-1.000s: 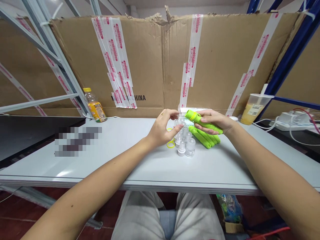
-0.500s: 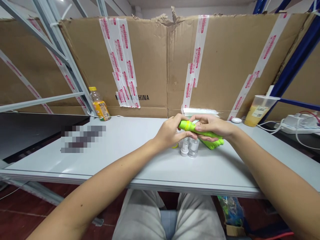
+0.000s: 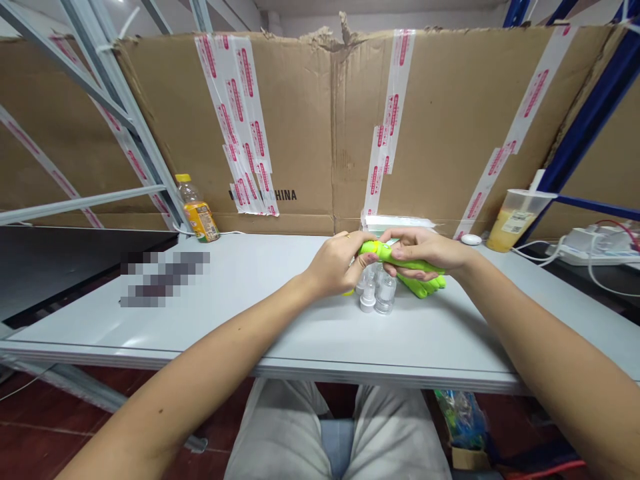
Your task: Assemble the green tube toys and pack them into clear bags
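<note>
My left hand (image 3: 340,263) has its thumb and fingers wrapped round the ribbed end of a lime-green, flashlight-shaped object (image 3: 383,252) with a yellow ring. The longer body of that object lies along my right hand (image 3: 425,252), whose thumb presses on top and fingers curl beneath. Both hands hold it just above the table. Below them stand a small clear bottle (image 3: 385,297) and a smaller clear piece with a white base (image 3: 368,301). A crumpled lime-green item (image 3: 425,287) lies under my right hand, partly hidden. Something yellow (image 3: 349,292) peeks out beneath my left hand.
On the white table (image 3: 240,300) a juice bottle (image 3: 201,217) stands at the back left. A cup of yellow drink (image 3: 515,223) and a white oval item (image 3: 471,239) are at the back right, near a power strip (image 3: 585,250). Cardboard (image 3: 300,120) walls the back.
The fingers of my left hand have closed further over the ribbed end, with the thumb now on the front by the yellow ring. My right hand keeps its hold.
</note>
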The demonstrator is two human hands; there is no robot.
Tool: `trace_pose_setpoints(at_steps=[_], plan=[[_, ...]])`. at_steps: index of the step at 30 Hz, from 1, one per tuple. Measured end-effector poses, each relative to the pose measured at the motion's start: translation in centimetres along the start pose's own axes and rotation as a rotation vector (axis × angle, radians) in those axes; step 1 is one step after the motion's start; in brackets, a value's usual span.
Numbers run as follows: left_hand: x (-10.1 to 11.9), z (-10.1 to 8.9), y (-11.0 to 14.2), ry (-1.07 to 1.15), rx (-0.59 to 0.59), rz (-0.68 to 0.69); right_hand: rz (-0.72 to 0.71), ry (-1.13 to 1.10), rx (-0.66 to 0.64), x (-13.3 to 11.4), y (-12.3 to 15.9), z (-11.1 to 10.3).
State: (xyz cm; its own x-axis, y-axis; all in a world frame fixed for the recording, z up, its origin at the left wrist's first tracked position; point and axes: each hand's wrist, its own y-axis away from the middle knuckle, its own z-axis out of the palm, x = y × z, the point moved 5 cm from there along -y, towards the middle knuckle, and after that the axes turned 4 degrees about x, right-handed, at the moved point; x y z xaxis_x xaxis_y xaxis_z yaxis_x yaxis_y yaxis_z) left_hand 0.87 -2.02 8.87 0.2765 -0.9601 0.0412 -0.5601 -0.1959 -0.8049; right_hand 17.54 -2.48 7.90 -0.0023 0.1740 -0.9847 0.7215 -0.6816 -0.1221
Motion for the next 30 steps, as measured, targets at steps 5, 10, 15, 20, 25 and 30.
trace_pose_setpoints(at_steps=[5,10,15,20,25,30], plan=[[0.04,-0.43,-0.22,-0.072,-0.006,0.019,-0.004,-0.010,0.013,0.10,-0.10,0.14],[0.22,-0.69,-0.28,-0.041,0.031,0.101,-0.001,-0.040,0.000,0.27,-0.30,0.35],[-0.06,-0.56,-0.25,0.136,0.049,0.077,-0.031,-0.090,-0.003,0.25,-0.28,0.28],[-0.36,-0.76,-0.39,0.250,0.059,-0.037,-0.036,-0.126,-0.005,0.36,-0.16,0.05],[-0.03,-1.07,-0.46,0.227,0.066,-0.002,-0.044,-0.136,-0.007,0.24,-0.19,0.00],[-0.09,-0.92,-0.32,0.143,0.119,0.088,-0.047,-0.112,0.003,0.31,-0.30,0.04]])
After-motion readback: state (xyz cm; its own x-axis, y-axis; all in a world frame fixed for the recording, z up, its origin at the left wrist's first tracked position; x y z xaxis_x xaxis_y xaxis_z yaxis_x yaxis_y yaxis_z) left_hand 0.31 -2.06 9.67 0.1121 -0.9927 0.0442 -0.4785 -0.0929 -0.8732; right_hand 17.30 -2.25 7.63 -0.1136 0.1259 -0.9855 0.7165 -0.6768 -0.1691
